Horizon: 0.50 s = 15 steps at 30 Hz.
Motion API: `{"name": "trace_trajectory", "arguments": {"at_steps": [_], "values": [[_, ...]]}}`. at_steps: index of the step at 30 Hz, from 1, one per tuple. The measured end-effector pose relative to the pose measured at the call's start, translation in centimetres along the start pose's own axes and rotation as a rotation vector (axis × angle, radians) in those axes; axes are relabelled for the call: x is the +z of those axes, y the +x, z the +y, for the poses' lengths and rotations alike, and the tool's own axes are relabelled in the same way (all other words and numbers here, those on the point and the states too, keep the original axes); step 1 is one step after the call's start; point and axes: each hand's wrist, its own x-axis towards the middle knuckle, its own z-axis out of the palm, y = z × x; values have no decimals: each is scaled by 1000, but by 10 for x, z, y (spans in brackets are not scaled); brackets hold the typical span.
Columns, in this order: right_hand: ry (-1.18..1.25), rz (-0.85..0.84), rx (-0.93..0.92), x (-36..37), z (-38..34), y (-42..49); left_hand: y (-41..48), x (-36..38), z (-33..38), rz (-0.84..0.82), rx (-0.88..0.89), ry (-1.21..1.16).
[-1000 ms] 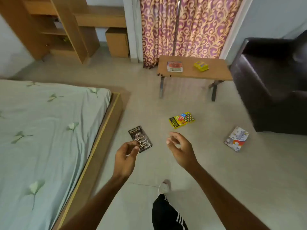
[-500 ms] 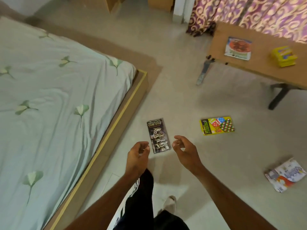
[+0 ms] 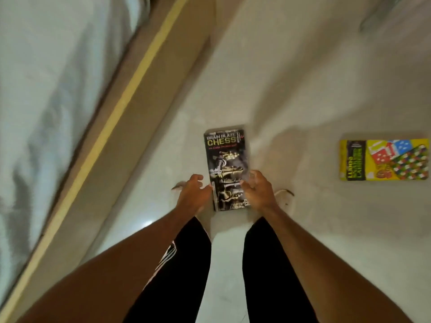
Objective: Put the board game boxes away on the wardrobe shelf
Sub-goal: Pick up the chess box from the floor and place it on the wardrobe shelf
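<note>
A black chess box (image 3: pixel 226 159) lies flat on the pale floor, straight below me. My left hand (image 3: pixel 192 193) reaches down at its left edge, fingertips touching the side near the bottom corner. At the right edge my right hand (image 3: pixel 258 192) has its spread fingers against the lower right part of the box. Neither hand is wrapped round it. A yellow ludo and snakes-and-ladders box (image 3: pixel 384 159) lies on the floor to the right, apart from both hands.
The bed (image 3: pixel 46 101) with its pale sheet and wooden frame (image 3: pixel 112 127) runs along the left, close to the chess box. My legs in black trousers (image 3: pixel 186 264) and white shoes (image 3: pixel 284 198) stand just behind the box. A table leg (image 3: pixel 382 17) shows top right.
I have bent down and the view has dropped close to the floor. Both hands have come down from above the chess box to its left and right edges.
</note>
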Motion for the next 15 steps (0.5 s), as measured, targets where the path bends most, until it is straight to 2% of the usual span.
{"name": "trace_trajectory", "arguments": {"at_steps": [4, 7, 10, 15], "values": [[-103, -6, 75, 50, 80, 118, 109, 63, -34, -23, -158, -108], [-53, 34, 138, 64, 81, 141, 143, 92, -33, 20, -156, -192], [-29, 71, 119, 57, 71, 140, 135, 97, -17, 45, -143, -262], [38, 117, -25, -15, 9, 83, 55, 54, 46, 53, -14, -353]]}}
